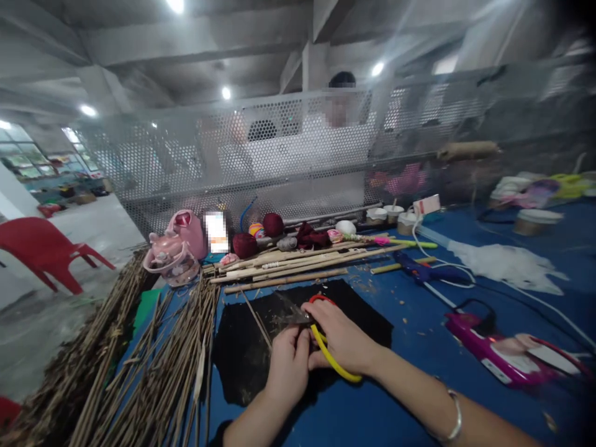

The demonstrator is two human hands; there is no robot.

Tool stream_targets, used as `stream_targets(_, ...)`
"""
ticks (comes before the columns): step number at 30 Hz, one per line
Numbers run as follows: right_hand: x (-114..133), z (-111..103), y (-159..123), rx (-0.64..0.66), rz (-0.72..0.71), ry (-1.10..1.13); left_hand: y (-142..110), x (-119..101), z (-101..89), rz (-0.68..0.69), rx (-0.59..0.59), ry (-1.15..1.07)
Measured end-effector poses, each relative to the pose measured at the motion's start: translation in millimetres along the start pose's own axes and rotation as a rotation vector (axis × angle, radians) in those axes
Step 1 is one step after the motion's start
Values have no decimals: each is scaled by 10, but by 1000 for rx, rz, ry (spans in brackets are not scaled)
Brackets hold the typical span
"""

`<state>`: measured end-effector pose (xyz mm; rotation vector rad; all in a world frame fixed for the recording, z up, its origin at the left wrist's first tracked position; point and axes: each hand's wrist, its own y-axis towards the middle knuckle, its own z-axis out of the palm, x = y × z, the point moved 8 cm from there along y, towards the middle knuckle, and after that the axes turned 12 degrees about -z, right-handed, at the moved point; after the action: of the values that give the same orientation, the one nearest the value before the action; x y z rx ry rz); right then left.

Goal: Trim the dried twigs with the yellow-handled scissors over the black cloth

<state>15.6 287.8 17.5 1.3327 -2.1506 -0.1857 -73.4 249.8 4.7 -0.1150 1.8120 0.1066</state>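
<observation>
My right hand is closed around the handles of a pair of scissors, one loop yellow and one red. The blades point away to the upper left and look apart, though they are blurred. Close beside it, my left hand is closed, with its fingertips just below the blades. A thin twig slants from its fingers up to the left; the gripped end is hidden. Both hands are over a black cloth sprinkled with small scraps, lying on the blue tabletop.
Long dry twigs lie in a heap at left. Behind the cloth are bamboo sticks, dark red yarn balls and a pink basket. At right are a blue glue gun and a magenta power strip. A person is behind the mesh panel.
</observation>
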Motion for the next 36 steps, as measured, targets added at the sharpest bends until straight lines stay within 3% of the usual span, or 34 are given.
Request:
stream_targets(11,-28,-58,-144,-35,-95,-37,-73,-189,79,176,49,80)
stream_targets(22,6,-149,-69,-6,-101,-133,-63,-163,52,188,9,65)
stream_targets(28,-68,-71,-21,66,-102,-127,24,7,20,53,48,-25)
stream_targets(36,-35,-76,-85,-3,-98,-93,20,-3,89,78,100,-31)
